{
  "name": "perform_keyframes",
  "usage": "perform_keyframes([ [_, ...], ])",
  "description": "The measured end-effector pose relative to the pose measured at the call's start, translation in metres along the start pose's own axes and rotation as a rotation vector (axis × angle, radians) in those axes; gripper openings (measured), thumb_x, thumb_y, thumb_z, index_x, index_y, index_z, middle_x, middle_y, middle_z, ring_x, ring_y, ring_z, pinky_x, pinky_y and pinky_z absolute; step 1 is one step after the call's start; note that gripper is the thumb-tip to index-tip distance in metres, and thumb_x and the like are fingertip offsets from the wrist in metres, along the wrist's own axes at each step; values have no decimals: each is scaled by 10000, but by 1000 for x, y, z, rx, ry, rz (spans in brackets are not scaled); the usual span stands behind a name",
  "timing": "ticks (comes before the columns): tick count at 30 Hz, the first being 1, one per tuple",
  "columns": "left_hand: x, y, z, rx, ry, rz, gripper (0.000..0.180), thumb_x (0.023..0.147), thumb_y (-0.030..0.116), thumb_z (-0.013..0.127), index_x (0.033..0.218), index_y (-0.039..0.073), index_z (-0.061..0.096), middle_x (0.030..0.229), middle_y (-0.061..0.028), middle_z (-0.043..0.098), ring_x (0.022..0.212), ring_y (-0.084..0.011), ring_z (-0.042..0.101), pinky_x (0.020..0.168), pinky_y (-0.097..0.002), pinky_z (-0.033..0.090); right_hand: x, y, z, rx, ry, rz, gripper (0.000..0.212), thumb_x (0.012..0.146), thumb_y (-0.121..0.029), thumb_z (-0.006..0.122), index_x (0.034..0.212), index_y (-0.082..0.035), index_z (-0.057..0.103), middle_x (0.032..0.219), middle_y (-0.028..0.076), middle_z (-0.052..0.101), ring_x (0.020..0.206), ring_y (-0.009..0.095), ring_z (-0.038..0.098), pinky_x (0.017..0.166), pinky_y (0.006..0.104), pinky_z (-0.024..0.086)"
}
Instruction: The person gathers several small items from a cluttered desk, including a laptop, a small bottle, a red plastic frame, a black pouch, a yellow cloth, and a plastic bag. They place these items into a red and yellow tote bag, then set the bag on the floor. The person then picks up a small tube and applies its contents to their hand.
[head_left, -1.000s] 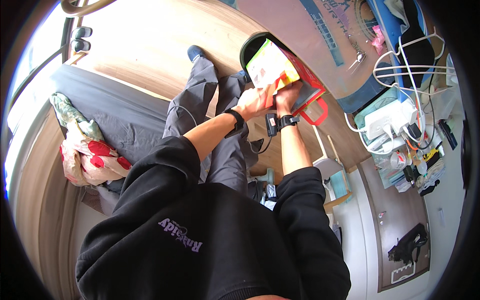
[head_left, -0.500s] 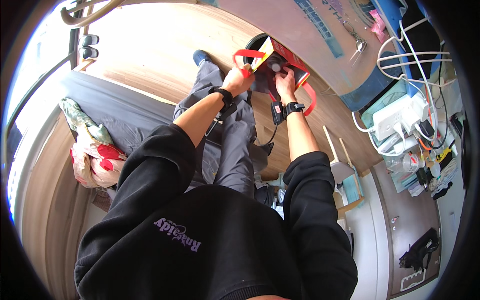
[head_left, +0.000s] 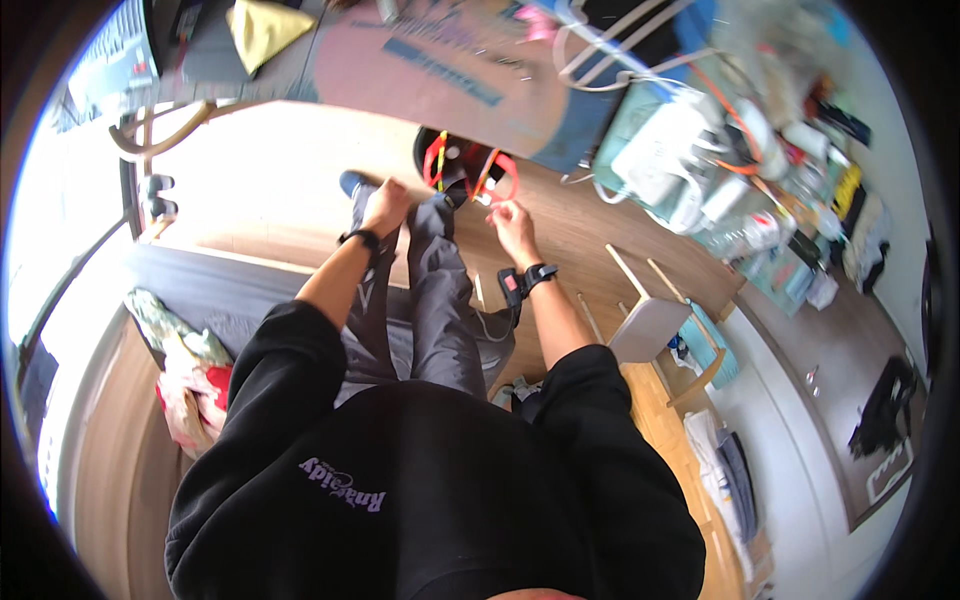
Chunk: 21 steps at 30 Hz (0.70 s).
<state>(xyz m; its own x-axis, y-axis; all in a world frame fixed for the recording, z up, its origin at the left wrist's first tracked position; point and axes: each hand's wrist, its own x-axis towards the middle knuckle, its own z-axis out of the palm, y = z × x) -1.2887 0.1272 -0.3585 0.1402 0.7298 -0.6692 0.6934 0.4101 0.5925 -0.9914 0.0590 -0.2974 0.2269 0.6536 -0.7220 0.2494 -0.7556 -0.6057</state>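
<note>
Viewing from a distance, I find the left hand (head_left: 388,207) with its fingers curled; I see nothing in them, and cannot tell whether they are fully closed; the right hand (head_left: 513,230) has bent fingers, tips near the thumb; a small white object (head_left: 484,200) lies just beyond these tips; blur prevents my telling whether it is gripped.

Ahead of both sets of fingers, the bag (head_left: 486,172) sits in the dark bin (head_left: 421,149), one red handle (head_left: 431,160) nearer the left fingers, the other (head_left: 515,180) nearer the right; I advise taking one handle per hand and easing them apart evenly; a one-sided pull could tilt the bag; farthest beyond the fingers, the tabletop (head_left: 420,75) overhangs closely; allow knuckle clearance.
</note>
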Motion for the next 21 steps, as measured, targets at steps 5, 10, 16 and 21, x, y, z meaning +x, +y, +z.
perform_keyframes([
  [5, -61, 49, -93, -55, -212, 43, 173, 926, 104, 655, 1072, 14, 677, 787, -99, 673, 716, -188, 627, 679, -365, 541, -75, -33, -62, 311, 74, -54, 145, 1045, -137, 625, 1023, -14, 699, 784, 15, 686, 699, 97, 670, 675, 258, 526],
  [10, -107, 149, -177, 144, -44, 270, 177, 944, 118, 661, 1084, 18, 701, 858, -141, 737, 793, -245, 724, 725, -374, 569, -120, -69, -141, 444, 283, -248, 133, 1049, -119, 615, 1080, -7, 681, 808, 26, 695, 723, 107, 659, 673, 261, 516],
  [16, -147, 284, -222, 112, 59, 431, 221, 951, 169, 676, 1116, 22, 696, 914, -153, 747, 847, -273, 742, 768, -377, 580, -140, -109, -201, 475, 315, -340, 165, 1057, -125, 591, 1066, -1, 700, 779, 18, 683, 686, 93, 646, 638, 243, 503],
  [21, -155, 338, -221, 118, 39, 529, 250, 976, 189, 670, 1164, 25, 683, 950, -117, 732, 838, -226, 718, 774, -359, 573, -145, -146, -197, 409, 228, -416, 141, 1040, -106, 607, 1070, 0, 695, 806, 21, 673, 712, 92, 622, 658, 246, 496],
])
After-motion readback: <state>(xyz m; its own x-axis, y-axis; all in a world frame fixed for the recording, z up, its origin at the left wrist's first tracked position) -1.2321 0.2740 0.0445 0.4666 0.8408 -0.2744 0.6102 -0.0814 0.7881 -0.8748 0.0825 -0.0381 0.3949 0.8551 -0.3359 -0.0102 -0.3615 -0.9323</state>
